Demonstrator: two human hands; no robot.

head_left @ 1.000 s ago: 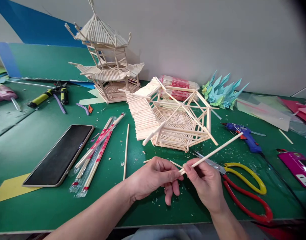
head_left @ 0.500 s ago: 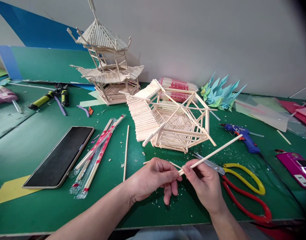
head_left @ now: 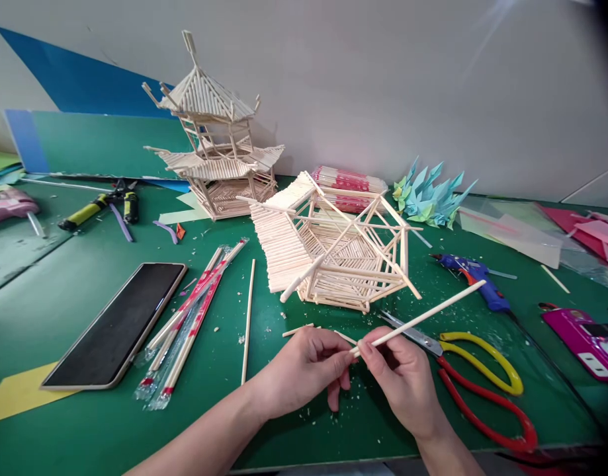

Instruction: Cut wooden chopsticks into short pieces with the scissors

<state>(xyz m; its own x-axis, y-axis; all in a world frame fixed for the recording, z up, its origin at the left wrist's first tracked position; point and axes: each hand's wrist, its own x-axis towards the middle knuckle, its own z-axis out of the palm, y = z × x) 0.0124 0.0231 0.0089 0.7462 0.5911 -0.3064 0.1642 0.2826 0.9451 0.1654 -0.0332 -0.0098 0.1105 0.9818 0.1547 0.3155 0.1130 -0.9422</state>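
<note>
Both my hands meet low in the middle of the view over the green table [head_left: 85, 423]. My right hand [head_left: 407, 383] pinches a pale wooden chopstick [head_left: 427, 314] near its lower end; the stick slants up to the right. My left hand [head_left: 304, 370] has its fingertips closed on that same lower end. Just beyond the hands lies a half-built stick model [head_left: 333, 248] tipped on its side, with one slatted roof panel facing left. Short stick offcuts [head_left: 298, 329] lie by my left fingers.
A finished two-tier stick pagoda [head_left: 214, 145] stands at the back. Scissors with red and yellow handles [head_left: 482, 377] lie right of my hands, a blue glue gun [head_left: 475, 274] beyond them. Wrapped chopsticks [head_left: 192, 314], a loose stick [head_left: 248, 320] and a phone [head_left: 118, 324] lie left.
The camera has tilted so everything sits slightly lower in view. My hands keep the same pinch on the chopstick, which has barely shifted.
</note>
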